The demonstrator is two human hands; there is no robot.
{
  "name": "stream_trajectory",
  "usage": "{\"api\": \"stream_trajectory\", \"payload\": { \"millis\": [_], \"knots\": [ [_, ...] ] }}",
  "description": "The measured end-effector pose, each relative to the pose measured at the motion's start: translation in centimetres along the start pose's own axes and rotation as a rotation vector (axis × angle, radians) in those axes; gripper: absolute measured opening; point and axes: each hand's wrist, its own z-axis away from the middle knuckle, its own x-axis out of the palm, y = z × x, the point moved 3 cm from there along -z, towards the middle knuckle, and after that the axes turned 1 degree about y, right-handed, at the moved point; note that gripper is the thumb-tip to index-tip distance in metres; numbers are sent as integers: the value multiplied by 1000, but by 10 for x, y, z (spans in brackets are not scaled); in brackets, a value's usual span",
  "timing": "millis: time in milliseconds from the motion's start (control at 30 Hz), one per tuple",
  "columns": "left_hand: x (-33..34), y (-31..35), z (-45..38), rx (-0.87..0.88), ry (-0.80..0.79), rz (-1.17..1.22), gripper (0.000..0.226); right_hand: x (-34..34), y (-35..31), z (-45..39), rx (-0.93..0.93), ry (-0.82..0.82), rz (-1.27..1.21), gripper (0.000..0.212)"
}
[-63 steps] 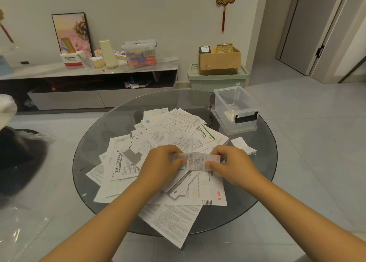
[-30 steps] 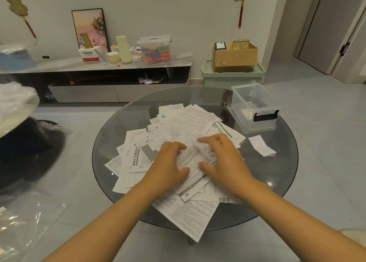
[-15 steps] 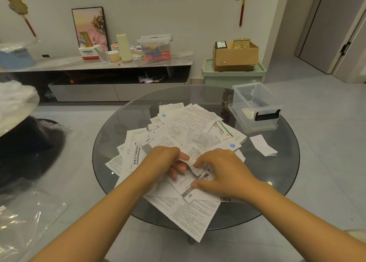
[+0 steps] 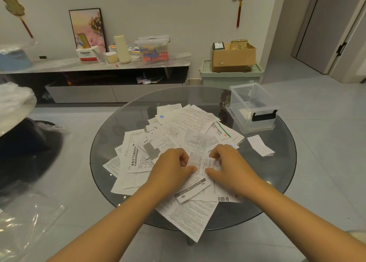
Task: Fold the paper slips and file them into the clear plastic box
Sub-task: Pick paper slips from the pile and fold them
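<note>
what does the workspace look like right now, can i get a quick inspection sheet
surface: round glass table, dark and see-through, paper spread over its middle
job's things: heap of paper slips loose and overlapping; one slip held between both hands; a folded slip lying apart on the glass near the clear plastic box, which stands open at the far right edge with something pale inside
clutter: nothing seen on the table beyond the papers
grippers: left hand and right hand both pinch the slip with curled fingers
cables: nothing seen
surroundings: low cabinet with small items, cardboard box on a green bin, closed door
</note>
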Motion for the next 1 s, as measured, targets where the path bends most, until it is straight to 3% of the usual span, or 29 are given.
{"api": "stream_trajectory", "payload": {
  "millis": [100, 267, 433, 500, 667, 833, 1000],
  "knots": [
    [-1, 5, -1, 22, 25, 35, 18, -2, 1, -1, 2, -4, -69, 52],
    [0, 17, -4, -10, 6, 286, 13, -12, 4, -1, 23, 31, -178, 23],
    [7, 36, -9, -23, 12, 556, 17, -29, 16, 4, 173, 65, -395, 40],
    [11, 46, -11, -15, -1, 601, 23, -40, 21, 7, 198, 92, -465, 28],
    [30, 74, -20, 67, -56, 482, 38, -70, 45, 13, 236, 237, -350, 7],
    [59, 95, -34, 239, -114, 281, 26, -94, 77, 14, 345, 430, -205, 9],
    [97, 120, -48, 243, -123, 110, 38, -96, 96, 13, 445, 435, -124, 4]
  ]
}}
